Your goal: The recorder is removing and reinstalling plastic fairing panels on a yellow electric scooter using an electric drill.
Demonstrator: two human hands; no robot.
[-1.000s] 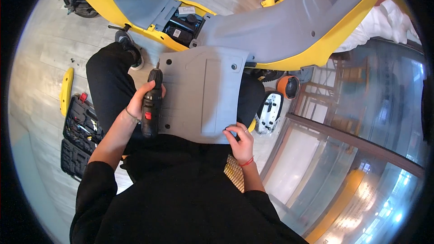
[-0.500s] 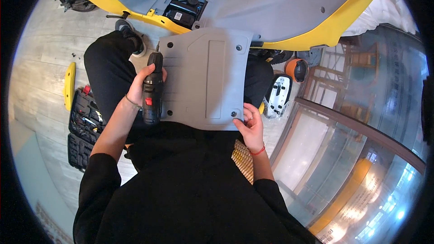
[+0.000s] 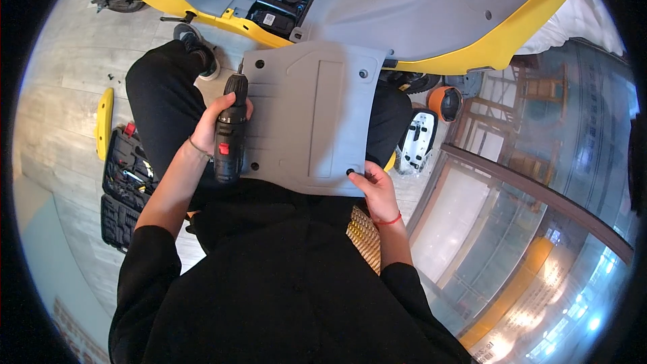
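A grey plastic panel (image 3: pixel 290 125) with a hole near each corner lies across my lap. My left hand (image 3: pixel 214 125) is closed round a black cordless drill (image 3: pixel 231 135) with a red switch. The drill lies along the panel's left edge, bit pointing away from me. At the panel's near right corner, my right hand (image 3: pixel 377 192) grips the edge. Its thumb rests on top beside the corner hole, and some of its fingers are hidden at the rim.
Beyond my knees stands a yellow and grey scooter body (image 3: pixel 418 27) with an open compartment (image 3: pixel 276 13). An open tool case (image 3: pixel 125 189) and a yellow strip (image 3: pixel 104 123) lie on the floor at left. At right are an orange-black round part (image 3: pixel 445 104), a white tray-like part (image 3: pixel 419 138) and glass panes (image 3: pixel 526 229).
My right hand has shifted slightly up at the corner, its fingers drawn in closer to the hole. The drill stays in my left hand. The whole view has shifted a little.
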